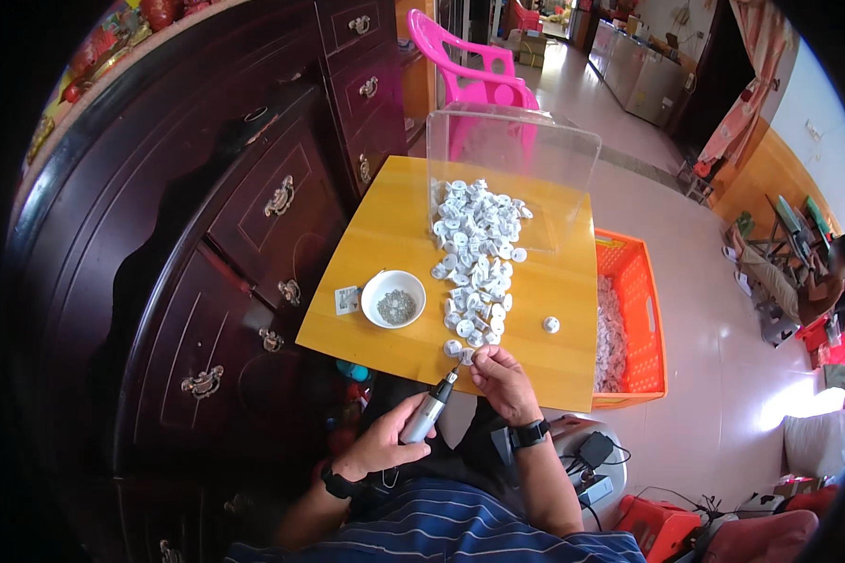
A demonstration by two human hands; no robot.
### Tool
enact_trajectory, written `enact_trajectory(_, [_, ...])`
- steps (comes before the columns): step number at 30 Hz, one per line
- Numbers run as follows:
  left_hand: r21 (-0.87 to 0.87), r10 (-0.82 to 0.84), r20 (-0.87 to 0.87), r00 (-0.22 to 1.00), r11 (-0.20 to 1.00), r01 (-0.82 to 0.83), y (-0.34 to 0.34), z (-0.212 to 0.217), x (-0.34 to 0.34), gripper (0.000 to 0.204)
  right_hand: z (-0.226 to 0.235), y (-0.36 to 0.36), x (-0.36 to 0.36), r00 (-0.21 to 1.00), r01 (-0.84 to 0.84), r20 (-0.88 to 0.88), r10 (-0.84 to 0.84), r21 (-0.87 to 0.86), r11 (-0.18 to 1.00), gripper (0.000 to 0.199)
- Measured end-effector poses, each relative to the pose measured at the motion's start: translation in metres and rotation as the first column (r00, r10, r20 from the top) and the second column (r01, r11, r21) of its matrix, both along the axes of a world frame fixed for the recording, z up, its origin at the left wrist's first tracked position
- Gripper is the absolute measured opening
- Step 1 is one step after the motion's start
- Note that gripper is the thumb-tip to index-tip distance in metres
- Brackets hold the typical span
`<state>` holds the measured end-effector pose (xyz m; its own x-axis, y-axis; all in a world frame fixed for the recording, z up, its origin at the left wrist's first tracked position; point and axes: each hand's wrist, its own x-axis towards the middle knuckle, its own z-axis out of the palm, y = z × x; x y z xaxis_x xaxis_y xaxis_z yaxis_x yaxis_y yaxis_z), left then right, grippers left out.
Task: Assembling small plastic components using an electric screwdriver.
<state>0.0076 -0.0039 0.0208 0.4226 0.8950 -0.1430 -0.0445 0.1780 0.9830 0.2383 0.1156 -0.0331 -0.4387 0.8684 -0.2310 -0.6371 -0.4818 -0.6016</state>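
My left hand [385, 441] is wrapped round a silver-and-black electric screwdriver [427, 418], its bit pointing up toward the table's near edge. Just beyond the bit, my right hand [507, 383] pinches a small round white plastic part [467, 357] between thumb and fingertips, which partly hide it. Many such white parts lie in a heap [479, 220] that stretches back from my right hand across the yellow table [376, 230]. One loose white part [551, 325] sits apart on the right. To the left, a white bowl [370, 300] holds tiny metal pieces [396, 306], probably screws.
A clear plastic bin [559, 150] lies tipped behind the heap. An orange crate [655, 352] of white parts stands right of the table. Dark drawers [263, 211] border the left; a pink chair [483, 84] is behind. Another person [821, 291] sits far right.
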Motion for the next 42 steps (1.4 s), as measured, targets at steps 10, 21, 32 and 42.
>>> enact_trajectory(10, [-0.027,-0.034,-0.051,0.998,0.999,0.032,-0.004,-0.001,0.004,0.081,0.002,-0.005,-0.007,0.998,-0.012,0.064,0.010,0.028,1.000,0.006])
enact_trajectory(21, [-0.198,-0.044,0.087,0.995,0.978,0.061,-0.008,0.000,-0.001,0.082,-0.004,-0.012,-0.007,0.997,-0.001,0.074,-0.002,0.050,0.999,0.007])
enact_trajectory(32, [0.052,0.046,-0.263,0.964,0.998,-0.033,-0.011,-0.013,0.008,0.077,-0.008,-0.016,-0.009,0.970,-0.001,0.241,-0.008,0.035,0.999,0.008])
enact_trajectory(42, [0.018,0.061,-0.171,0.983,0.998,-0.059,-0.005,-0.007,0.002,0.080,0.007,-0.016,-0.014,0.920,0.082,0.367,-0.140,0.171,0.982,0.027])
